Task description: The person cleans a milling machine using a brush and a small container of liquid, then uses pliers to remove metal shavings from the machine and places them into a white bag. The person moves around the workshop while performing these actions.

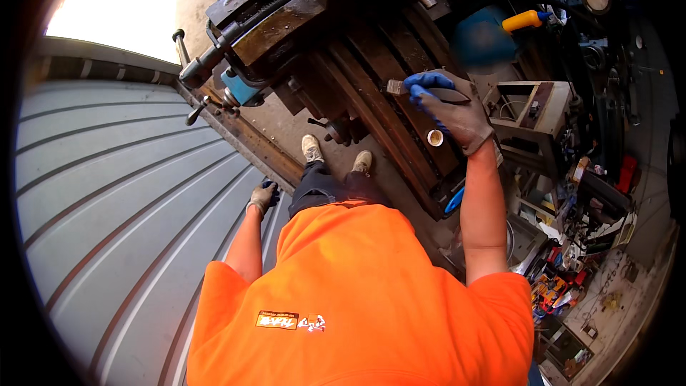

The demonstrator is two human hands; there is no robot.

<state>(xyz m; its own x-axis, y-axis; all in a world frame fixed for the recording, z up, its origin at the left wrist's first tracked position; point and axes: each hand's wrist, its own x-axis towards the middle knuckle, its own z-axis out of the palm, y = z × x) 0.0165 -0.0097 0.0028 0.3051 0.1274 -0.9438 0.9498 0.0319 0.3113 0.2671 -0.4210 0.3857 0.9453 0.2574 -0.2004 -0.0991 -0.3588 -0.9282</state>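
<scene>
My right hand [457, 111], in a grey glove with blue fingers, is closed around a flat brush [395, 87]. Its short bristle end points left, above the long slotted table [371, 111] of a milling machine, and the palm hides part of the handle. Just below that hand, a small round white cup or lid [435, 137] sits on the slotted table. My left hand [264, 196], also gloved, is low at my left side near the end of a rusty metal beam [268, 154]. Its fingers look loosely bent and apart, with nothing visible in them.
Crank handles [204, 64] stick out from the machine toward the left. Grey corrugated sheet metal [128, 171] fills the left side. A yellow bottle [523, 21] stands behind at right. A metal frame stand [529, 111] and cluttered tools [557, 279] lie to my right.
</scene>
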